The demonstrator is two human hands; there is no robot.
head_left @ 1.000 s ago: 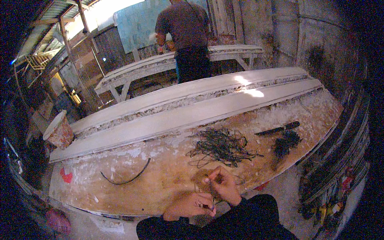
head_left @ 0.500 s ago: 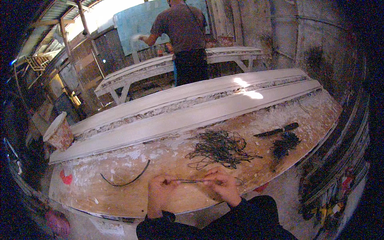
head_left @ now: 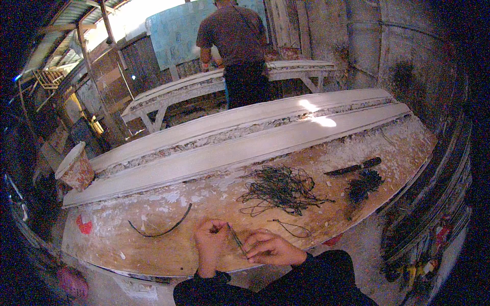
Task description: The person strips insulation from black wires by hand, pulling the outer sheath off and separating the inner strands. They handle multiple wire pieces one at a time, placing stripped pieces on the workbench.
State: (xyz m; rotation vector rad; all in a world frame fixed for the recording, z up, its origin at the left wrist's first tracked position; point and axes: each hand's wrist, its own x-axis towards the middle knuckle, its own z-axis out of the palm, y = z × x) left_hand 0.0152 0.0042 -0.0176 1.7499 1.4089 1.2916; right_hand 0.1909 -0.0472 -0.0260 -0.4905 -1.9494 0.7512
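The dark strand is stretched between the person's two hands, low in the view and just above the near part of the surface. It slants from the left hand down to the right hand. The left hand pinches its upper end between the fingertips; the right hand, back upward, has its fingers closed on the lower end. The hands are apart from each other, with only the strand between them.

Just beyond the right hand a thin loop of cord lies on the surface. Farther off is a loose, dark tangle of cord. To the right of the tangle lies a knife, its blade toward the left, and just below it a dark bundle of short strands. Left of the hands a curved dark piece rests by itself, with a red patch farther left.

The surface is brown, smeared with white, and a raised white band runs along it. A stained bucket leans at the left end. Behind, another person faces away at a long white stand.
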